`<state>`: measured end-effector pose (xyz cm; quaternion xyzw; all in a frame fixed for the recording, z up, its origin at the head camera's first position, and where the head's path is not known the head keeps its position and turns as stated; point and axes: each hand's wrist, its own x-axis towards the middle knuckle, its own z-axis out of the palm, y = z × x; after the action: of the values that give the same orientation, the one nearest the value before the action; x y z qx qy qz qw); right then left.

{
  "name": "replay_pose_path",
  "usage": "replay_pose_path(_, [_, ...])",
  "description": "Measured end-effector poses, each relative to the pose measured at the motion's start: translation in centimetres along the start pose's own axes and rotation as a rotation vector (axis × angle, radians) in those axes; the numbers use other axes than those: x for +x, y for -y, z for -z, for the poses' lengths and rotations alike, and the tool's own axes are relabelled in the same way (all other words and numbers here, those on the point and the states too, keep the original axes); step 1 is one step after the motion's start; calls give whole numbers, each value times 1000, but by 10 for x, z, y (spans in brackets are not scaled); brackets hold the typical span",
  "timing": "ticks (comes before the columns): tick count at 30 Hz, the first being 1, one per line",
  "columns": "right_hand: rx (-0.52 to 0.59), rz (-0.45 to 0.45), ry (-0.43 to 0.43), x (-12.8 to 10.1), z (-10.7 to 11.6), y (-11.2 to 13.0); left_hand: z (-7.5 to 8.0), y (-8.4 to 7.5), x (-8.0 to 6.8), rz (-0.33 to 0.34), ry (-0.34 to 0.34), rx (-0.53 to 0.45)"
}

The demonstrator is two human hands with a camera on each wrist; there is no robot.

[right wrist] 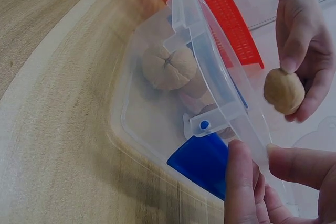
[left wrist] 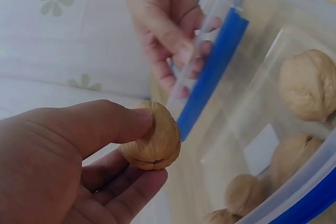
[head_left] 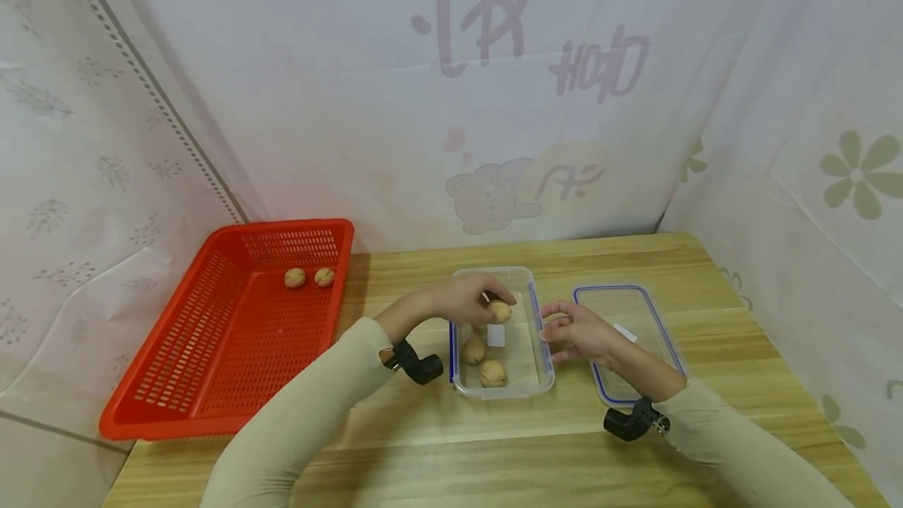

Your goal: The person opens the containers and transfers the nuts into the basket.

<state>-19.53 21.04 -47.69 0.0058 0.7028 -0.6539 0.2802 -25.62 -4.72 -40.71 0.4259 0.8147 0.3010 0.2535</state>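
Observation:
My left hand (head_left: 471, 300) holds a walnut (left wrist: 153, 139) between thumb and fingers, above a clear plastic box (right wrist: 123, 121) with blue side latches. Inside the box lie several walnuts; one (head_left: 493, 373) sits at its near end, and another (head_left: 474, 350) is just behind. At the box's right side, my right hand (head_left: 582, 332) touches the rim and wall beside a lowered blue latch (right wrist: 202, 163). Its thumb and index finger look nearly straight in the right wrist view; the other fingers are partly hidden.
A red plastic basket (head_left: 116, 419) stands on the left, with two walnuts (head_left: 295, 277) at its far end. The clear lid (head_left: 624, 308) with a blue seal lies to the right, partly under the right forearm. Patterned cloth (head_left: 353, 100) hangs around the wooden table (head_left: 508, 461).

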Motion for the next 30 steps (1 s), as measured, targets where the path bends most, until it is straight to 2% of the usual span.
replay_pose_path(7, [0, 6, 5, -1, -1, 0, 15, -3, -14, -22, -33, -17])
replay_pose_path(13, [-1, 11, 12, -2, -1, 1, 29, -3, -32, -36, -70, -48])
replay_pose_path(20, [-9, 14, 17, -3, -1, 1, 51, -3, -56, -3, -135, -79])
replay_pose_path(26, [-9, 14, 17, -3, -1, 2, 68, -1, -77, 53, -213, -51])
replay_pose_path(30, [-6, 14, 16, -3, -1, 2, 78, 3, -92, 82, -239, -58])
